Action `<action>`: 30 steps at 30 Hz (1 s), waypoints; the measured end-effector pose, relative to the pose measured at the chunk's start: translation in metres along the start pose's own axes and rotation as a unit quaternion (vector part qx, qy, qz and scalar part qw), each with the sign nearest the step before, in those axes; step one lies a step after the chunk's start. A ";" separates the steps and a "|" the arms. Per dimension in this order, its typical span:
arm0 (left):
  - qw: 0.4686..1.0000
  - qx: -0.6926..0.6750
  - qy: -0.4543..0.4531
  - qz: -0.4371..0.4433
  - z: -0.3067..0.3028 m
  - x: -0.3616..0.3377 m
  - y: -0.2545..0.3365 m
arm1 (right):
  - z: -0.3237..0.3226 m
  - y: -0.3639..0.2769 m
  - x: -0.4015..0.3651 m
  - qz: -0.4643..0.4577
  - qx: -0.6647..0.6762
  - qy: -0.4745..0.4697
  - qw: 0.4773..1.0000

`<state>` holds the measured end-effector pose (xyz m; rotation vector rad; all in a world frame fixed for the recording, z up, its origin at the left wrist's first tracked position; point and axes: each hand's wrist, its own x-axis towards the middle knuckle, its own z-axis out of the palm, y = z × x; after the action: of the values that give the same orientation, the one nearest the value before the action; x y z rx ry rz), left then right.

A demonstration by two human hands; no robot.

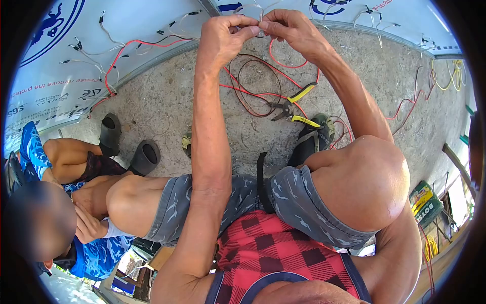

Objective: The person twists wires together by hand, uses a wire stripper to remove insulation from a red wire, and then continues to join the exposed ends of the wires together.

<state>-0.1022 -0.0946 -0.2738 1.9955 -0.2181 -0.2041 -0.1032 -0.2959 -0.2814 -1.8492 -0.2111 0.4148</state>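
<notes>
My left hand (223, 38) and my right hand (293, 33) meet at the top of the view, fingertips nearly touching. Both are closed in a pinch on a thin pale wire (261, 14) at the panel's edge. Just what the fingertips cover is too small to make out. Below them, red and dark wires (244, 99) lie in loose loops on the concrete. A pair of yellow-handled wire strippers (288, 108) rests there with its handles spread, near my shoe (314, 134).
White panels (147, 20) with printed lettering stand ahead, several short wires with black ends sticking out. A red wire (114, 66) runs along the left one. Another person (96, 187) crouches at my left. Yellow wire (455, 76) hangs at right, and a green box (425, 202) stands beside me.
</notes>
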 end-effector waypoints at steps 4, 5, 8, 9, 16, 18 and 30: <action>0.999 -0.051 0.003 -0.015 0.002 -0.006 -0.002 | 0.003 0.000 -0.003 0.035 0.076 -0.001 0.997; 0.999 -0.045 0.004 -0.026 0.002 -0.006 -0.002 | 0.004 0.001 -0.002 0.033 0.073 -0.002 0.997; 0.999 -0.038 0.008 -0.028 0.002 -0.005 -0.004 | 0.005 0.001 -0.001 0.051 0.070 0.002 0.996; 0.999 -0.037 0.009 -0.020 0.002 -0.004 -0.005 | 0.005 0.000 0.000 0.056 0.070 0.003 0.996; 0.999 -0.042 0.022 0.012 0.006 -0.003 -0.019 | 0.011 0.009 0.000 0.076 0.085 -0.007 0.993; 1.000 0.026 -0.011 -0.008 0.004 -0.009 -0.013 | 0.010 0.009 -0.003 0.079 0.076 -0.009 0.994; 0.990 0.050 -0.124 -0.045 -0.021 -0.018 0.023 | 0.014 0.017 0.002 0.065 0.145 0.055 0.986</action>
<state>-0.1165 -0.0816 -0.2436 2.0789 -0.3019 -0.5080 -0.1074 -0.2880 -0.3015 -1.5968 0.0439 0.4087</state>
